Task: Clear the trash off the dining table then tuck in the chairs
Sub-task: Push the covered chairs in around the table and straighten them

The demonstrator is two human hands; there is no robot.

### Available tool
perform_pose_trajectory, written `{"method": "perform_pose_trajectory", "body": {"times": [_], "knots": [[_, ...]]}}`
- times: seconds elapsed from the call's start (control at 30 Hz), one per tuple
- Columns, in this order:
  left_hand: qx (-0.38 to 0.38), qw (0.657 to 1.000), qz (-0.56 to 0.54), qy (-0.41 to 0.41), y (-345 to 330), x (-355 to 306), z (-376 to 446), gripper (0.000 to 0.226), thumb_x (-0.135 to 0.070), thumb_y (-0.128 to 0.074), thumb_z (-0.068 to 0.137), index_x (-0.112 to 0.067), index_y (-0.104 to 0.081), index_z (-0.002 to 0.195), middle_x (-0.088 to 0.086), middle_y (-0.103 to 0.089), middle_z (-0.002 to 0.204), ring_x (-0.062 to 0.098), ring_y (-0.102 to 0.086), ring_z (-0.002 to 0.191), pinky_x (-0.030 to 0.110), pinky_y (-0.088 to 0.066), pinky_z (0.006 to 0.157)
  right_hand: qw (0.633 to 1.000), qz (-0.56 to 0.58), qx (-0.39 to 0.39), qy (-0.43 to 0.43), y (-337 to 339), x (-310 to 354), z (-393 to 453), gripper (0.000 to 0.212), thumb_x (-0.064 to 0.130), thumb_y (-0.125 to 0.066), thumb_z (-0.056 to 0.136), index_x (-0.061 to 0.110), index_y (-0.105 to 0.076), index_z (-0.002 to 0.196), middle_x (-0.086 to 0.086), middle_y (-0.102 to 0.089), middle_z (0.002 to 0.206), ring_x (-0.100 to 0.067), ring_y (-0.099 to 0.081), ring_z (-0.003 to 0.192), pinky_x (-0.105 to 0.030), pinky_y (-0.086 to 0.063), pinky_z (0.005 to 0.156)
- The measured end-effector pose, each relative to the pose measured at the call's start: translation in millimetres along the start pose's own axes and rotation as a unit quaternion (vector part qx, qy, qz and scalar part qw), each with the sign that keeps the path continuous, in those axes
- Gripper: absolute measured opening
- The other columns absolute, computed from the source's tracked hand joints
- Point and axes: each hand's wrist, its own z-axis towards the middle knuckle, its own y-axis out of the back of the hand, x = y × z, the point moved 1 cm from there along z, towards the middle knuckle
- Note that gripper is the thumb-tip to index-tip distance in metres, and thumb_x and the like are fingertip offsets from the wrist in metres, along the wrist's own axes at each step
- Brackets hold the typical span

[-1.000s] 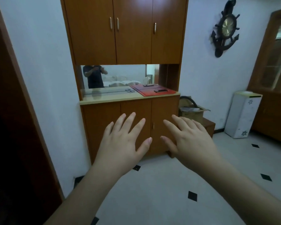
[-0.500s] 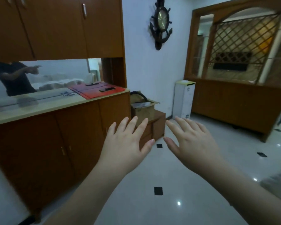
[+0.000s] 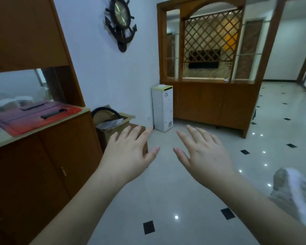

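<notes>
Zero progress as far as I can see: left hand [image 3: 129,154] and right hand [image 3: 204,153] both out in front, fingers spread, holding nothing. No dining table, trash or chairs in view, so their location is unknown. Just tiled floor [image 3: 166,191], wooden sideboard [image 3: 42,156], cardboard box [image 3: 113,124], white bin [image 3: 162,107]. Whole task looks still to do

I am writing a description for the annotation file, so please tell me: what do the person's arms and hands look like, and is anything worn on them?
Both arms are bare up to the frame's lower edge: no sleeve shows. The left hand and the right hand wear no glove, ring, watch or bracelet. The fingernails are short, with no coloured polish that I can see. No marks or bandages show.
</notes>
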Motion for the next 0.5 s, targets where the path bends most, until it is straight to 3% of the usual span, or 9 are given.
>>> {"method": "perform_pose_trajectory", "body": {"times": [0.13, 0.5], "knots": [[0.01, 0.999, -0.017, -0.026, -17, -8, 63, 0.07, -0.07, -0.007, 0.087, -0.041, -0.003, 0.151, -0.007, -0.013, 0.161, 0.017, -0.007, 0.148, 0.046, -0.014, 0.118, 0.999, -0.009, 0.025, -0.022, -19, -30, 39, 0.062, 0.06, -0.016, 0.097, 0.031, -0.015, 0.152, -0.001, -0.019, 0.159, -0.021, -0.018, 0.145, -0.036, -0.015, 0.115], [0.023, 0.993, -0.049, -0.109, -96, 16, 248, 0.07, -0.074, -0.006, 0.086, -0.045, 0.001, 0.149, -0.009, 0.0, 0.162, 0.017, 0.0, 0.149, 0.045, -0.007, 0.12, 0.992, -0.059, 0.047, -0.103, -91, -88, 182, 0.063, 0.06, -0.015, 0.096, 0.032, -0.011, 0.152, 0.003, -0.011, 0.161, -0.022, -0.01, 0.147, -0.041, -0.009, 0.118]]}}
